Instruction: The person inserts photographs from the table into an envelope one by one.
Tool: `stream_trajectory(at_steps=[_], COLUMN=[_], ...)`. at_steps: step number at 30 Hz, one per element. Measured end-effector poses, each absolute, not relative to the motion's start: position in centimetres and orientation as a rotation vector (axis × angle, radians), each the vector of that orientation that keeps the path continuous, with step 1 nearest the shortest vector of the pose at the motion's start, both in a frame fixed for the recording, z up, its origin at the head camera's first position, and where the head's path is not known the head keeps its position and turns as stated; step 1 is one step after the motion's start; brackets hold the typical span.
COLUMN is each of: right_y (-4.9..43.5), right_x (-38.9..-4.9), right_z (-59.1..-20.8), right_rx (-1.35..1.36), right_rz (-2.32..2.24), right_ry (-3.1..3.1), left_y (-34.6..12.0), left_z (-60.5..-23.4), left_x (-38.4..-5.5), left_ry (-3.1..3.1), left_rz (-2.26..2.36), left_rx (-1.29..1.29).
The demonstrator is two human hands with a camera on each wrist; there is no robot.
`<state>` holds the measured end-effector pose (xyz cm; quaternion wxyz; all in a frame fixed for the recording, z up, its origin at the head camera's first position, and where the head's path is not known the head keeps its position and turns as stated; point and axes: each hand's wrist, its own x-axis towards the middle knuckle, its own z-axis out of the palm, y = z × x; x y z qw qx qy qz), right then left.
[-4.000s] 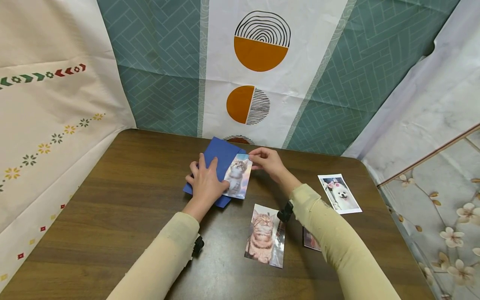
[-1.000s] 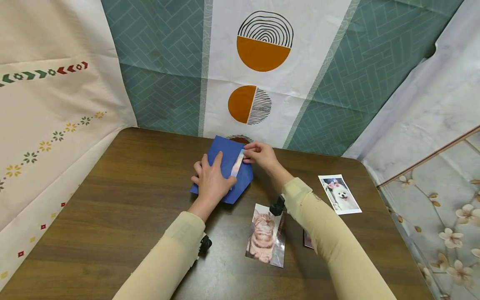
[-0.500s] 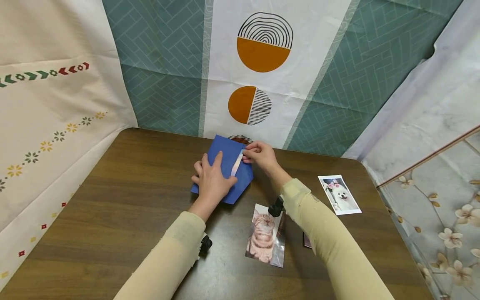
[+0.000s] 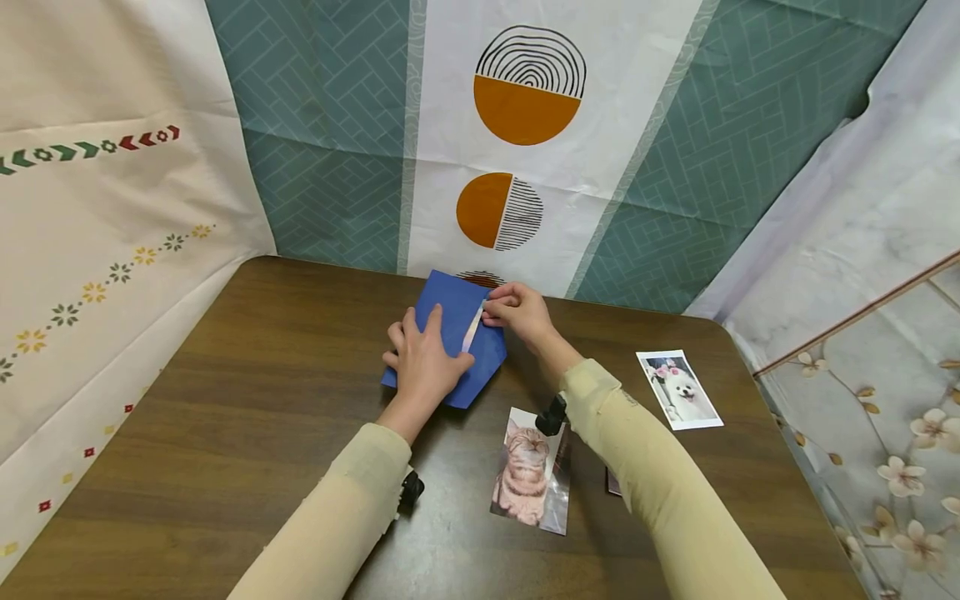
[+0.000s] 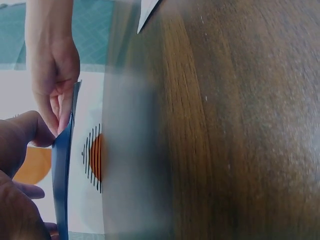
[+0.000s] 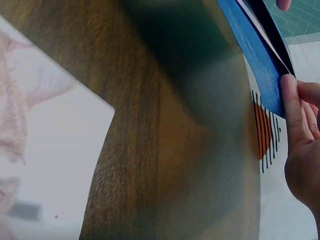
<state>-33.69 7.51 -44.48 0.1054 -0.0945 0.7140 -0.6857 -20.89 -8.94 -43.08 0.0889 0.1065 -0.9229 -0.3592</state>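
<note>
A blue envelope [image 4: 454,321] lies at the back middle of the table, its pointed flap spread toward the right. Out of its opening shows a narrow pale strip of a photo [image 4: 472,329], the rest hidden inside. My left hand [image 4: 422,362] rests spread on the envelope, thumb at the opening's edge. With thumb and fingertips, my right hand [image 4: 522,315] pinches the strip's far end. The right wrist view shows the photo's edge [image 6: 265,37] between the blue layers, and the right hand [image 6: 302,165] at its end.
A photo of an orange cat [image 4: 525,475] lies in front of the right forearm. Farther right is a photo of a white dog [image 4: 682,390]. A dark-edged item [image 4: 613,483] is mostly hidden under the right sleeve. Patterned cloth [image 4: 330,167] hangs behind the table.
Four seconds ago the kitten photo lay almost fully visible over the envelope; it has slid left inside to a thin strip. The right hand has moved left with it. The left hand shifted slightly right.
</note>
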Motion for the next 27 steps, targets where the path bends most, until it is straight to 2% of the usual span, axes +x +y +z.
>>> stream_trajectory(at_steps=[27], right_y=[8.6], right_x=[-33.4], right_z=[-44.1], right_rx=[-0.309], right_rz=[-1.998], right_ry=[2.070], left_y=[-8.6], left_z=[-43.0], left_x=[-21.3], left_ry=[-2.760], left_rz=[-1.137], left_rx=[0.351])
